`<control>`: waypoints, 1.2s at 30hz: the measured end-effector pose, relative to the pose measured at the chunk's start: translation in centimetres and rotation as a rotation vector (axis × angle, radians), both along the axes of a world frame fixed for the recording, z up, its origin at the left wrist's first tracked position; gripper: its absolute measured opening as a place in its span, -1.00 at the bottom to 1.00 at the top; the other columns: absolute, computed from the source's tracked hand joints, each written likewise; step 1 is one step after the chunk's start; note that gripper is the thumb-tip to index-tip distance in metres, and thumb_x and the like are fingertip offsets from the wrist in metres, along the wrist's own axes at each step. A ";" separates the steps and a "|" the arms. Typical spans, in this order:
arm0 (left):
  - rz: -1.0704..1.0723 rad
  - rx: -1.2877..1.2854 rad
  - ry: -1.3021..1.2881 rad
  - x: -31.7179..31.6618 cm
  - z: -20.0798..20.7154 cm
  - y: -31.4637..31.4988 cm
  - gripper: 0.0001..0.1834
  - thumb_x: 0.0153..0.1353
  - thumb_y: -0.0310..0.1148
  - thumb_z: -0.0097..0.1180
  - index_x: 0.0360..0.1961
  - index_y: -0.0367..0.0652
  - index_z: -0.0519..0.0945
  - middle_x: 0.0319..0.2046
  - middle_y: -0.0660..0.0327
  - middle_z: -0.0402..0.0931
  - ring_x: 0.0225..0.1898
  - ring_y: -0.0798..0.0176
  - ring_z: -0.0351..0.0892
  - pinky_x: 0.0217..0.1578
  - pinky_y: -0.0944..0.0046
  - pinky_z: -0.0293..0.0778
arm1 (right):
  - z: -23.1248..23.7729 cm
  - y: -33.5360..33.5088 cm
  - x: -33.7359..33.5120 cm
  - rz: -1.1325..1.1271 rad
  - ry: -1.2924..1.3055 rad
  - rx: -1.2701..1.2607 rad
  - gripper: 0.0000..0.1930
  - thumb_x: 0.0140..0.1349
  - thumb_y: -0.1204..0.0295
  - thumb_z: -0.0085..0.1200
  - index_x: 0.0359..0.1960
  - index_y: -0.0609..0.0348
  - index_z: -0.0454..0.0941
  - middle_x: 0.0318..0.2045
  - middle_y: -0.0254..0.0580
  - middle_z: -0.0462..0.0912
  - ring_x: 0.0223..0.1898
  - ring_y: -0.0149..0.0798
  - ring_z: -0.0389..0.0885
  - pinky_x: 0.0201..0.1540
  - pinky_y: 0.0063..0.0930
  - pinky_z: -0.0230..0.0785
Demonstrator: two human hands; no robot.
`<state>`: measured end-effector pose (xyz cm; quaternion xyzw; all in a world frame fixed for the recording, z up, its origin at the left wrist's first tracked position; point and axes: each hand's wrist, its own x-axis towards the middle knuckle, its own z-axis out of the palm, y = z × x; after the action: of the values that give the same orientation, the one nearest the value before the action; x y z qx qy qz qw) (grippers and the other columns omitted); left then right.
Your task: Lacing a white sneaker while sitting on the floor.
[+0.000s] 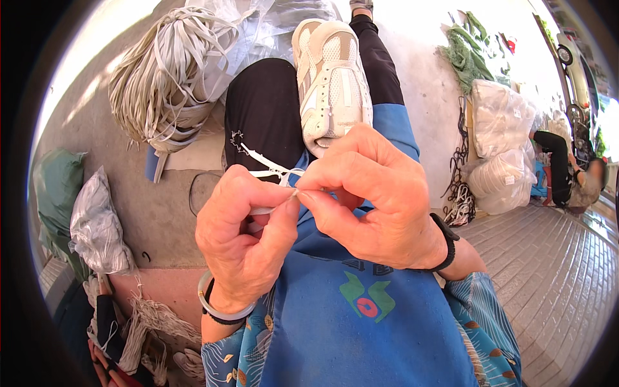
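My left hand [240, 242] and my right hand [380, 197] meet in front of my blue apron. Thumb and forefinger of each are pinched together on a thin white lace [265, 162]. A small loop and narrow strands of it stick out above the fingertips, toward my dark trouser leg. The stretch between the fingertips is mostly hidden. Just beyond the hands, a cream-white sneaker [335, 84] with mesh panels lies over my legs, its heel end toward me. No lace shows in its eyelets.
At the upper left stands a big bundle of pale flat laces [171, 84], beside clear plastic [277, 26]. Stuffed bags [100, 222] and more cords [151, 322] lie at the left. Plastic-wrapped packs [503, 122] and dark cords [459, 161] are at the right, near another person [583, 184].
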<state>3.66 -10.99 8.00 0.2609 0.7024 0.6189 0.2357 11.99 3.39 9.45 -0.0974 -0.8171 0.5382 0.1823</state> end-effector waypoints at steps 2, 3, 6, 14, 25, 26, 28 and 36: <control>-0.002 0.021 0.020 0.1 0.0 0.0 -0.91 0.04 -0.59 0.19 -0.51 -0.24 0.51 -0.58 0.37 0.30 -0.66 0.63 0.17 -0.69 0.56 0.06 | 0.0 -0.1 0.0 0.010 0.061 0.071 -0.83 -0.10 0.71 0.15 -0.43 0.23 0.56 -0.47 -0.34 0.45 -0.61 -0.63 0.32 -0.61 -0.73 0.14; -0.004 0.019 0.018 0.1 0.0 0.0 -0.91 0.04 -0.59 0.19 -0.51 -0.24 0.51 -0.58 0.37 0.30 -0.66 0.63 0.17 -0.69 0.56 0.06 | 0.1 0.0 0.1 0.009 0.028 -0.006 -0.86 -0.07 0.71 0.13 -0.45 0.24 0.55 -0.48 -0.35 0.45 -0.61 -0.63 0.31 -0.60 -0.73 0.15; -0.009 -0.006 -0.009 0.0 0.1 0.0 -0.92 0.05 -0.57 0.19 -0.50 -0.25 0.52 -0.57 0.38 0.30 -0.64 0.63 0.18 -0.67 0.57 0.06 | 0.1 0.4 0.1 0.025 -0.073 -0.226 -0.92 0.01 0.68 0.08 -0.46 0.25 0.50 -0.49 -0.40 0.44 -0.61 -0.63 0.31 -0.58 -0.74 0.16; -0.024 0.070 -0.136 -0.1 0.4 -0.1 -0.92 0.09 -0.58 0.16 -0.48 -0.28 0.50 -0.56 0.40 0.30 -0.59 0.63 0.17 -0.62 0.57 0.07 | 0.8 1.5 -0.1 0.137 -0.475 -1.014 -0.91 0.14 0.49 0.04 -0.39 0.27 0.47 -0.63 -0.53 0.38 -0.63 -0.69 0.26 -0.63 -0.74 0.07; -0.014 0.055 -0.120 -0.2 0.4 0.0 -0.93 0.10 -0.59 0.15 -0.47 -0.28 0.50 -0.56 0.41 0.28 -0.59 0.64 0.17 -0.62 0.57 0.06 | 0.4 0.3 0.2 0.021 -0.194 -0.294 -0.84 -0.02 0.66 0.18 -0.38 0.24 0.53 -0.47 -0.40 0.44 -0.59 -0.68 0.29 -0.59 -0.78 0.10; -0.014 0.040 -0.091 -0.2 0.4 0.0 -0.93 0.10 -0.59 0.16 -0.47 -0.28 0.51 -0.56 0.41 0.28 -0.59 0.64 0.16 -0.62 0.57 0.06 | 0.3 0.2 0.2 0.021 -0.193 -0.294 -0.84 -0.02 0.66 0.18 -0.38 0.24 0.53 -0.47 -0.40 0.44 -0.59 -0.68 0.29 -0.59 -0.78 0.10; -0.004 0.056 -0.098 -0.1 0.3 0.0 -0.93 0.10 -0.59 0.16 -0.47 -0.27 0.51 -0.56 0.42 0.28 -0.60 0.65 0.16 -0.63 0.57 0.05 | 0.0 0.0 0.2 -0.026 -0.083 -0.166 -0.88 -0.02 0.60 0.19 -0.43 0.18 0.53 -0.50 -0.33 0.41 -0.66 -0.56 0.33 -0.66 -0.67 0.14; 0.008 0.045 -0.067 -0.1 -0.1 0.0 -0.92 0.08 -0.58 0.18 -0.48 -0.27 0.51 -0.58 0.43 0.25 -0.61 0.64 0.12 -0.64 0.56 0.02 | -0.2 0.0 0.0 -0.048 0.028 0.008 -0.85 -0.07 0.72 0.13 -0.45 0.22 0.55 -0.48 -0.36 0.45 -0.64 -0.64 0.30 -0.64 -0.72 0.12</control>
<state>3.59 -10.96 7.94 0.2423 0.6810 0.6440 0.2505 11.95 3.36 9.26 -0.1090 -0.8139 0.5318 0.2070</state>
